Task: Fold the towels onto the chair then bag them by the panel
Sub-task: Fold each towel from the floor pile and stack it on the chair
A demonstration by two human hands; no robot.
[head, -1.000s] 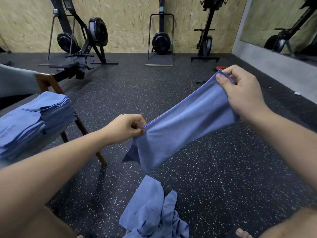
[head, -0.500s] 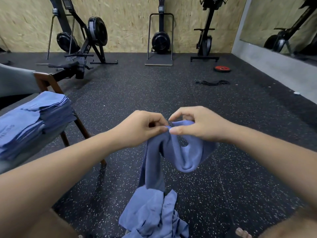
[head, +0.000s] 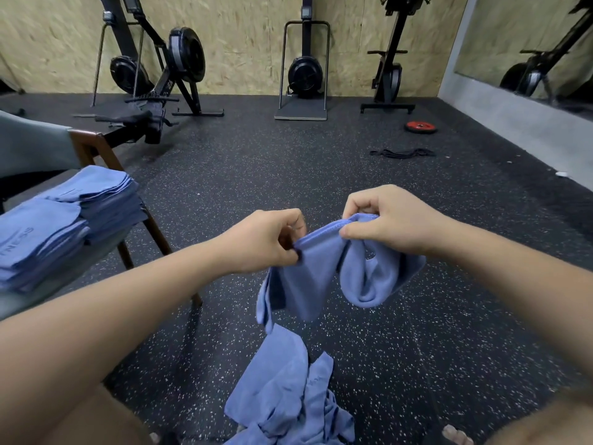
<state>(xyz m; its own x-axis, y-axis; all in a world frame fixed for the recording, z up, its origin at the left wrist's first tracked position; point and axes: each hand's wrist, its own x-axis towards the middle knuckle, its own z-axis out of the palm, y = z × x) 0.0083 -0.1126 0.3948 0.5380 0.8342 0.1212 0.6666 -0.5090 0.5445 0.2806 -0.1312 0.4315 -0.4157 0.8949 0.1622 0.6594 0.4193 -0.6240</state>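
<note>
Hands: two. The left hand [head: 269,242] and the right hand [head: 385,226] each pinch the top edge of one blue towel [head: 321,271], mid-scene.
Chair [head: 93,146], left: two stacks of folded towels [head: 64,220] on the seat.
Near floor: one heap of loose towels [head: 282,390].
Far right: one red weight plate [head: 420,127].

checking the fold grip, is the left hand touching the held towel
Touching. The head view shows the left hand pinching the top edge of the held towel.
</note>
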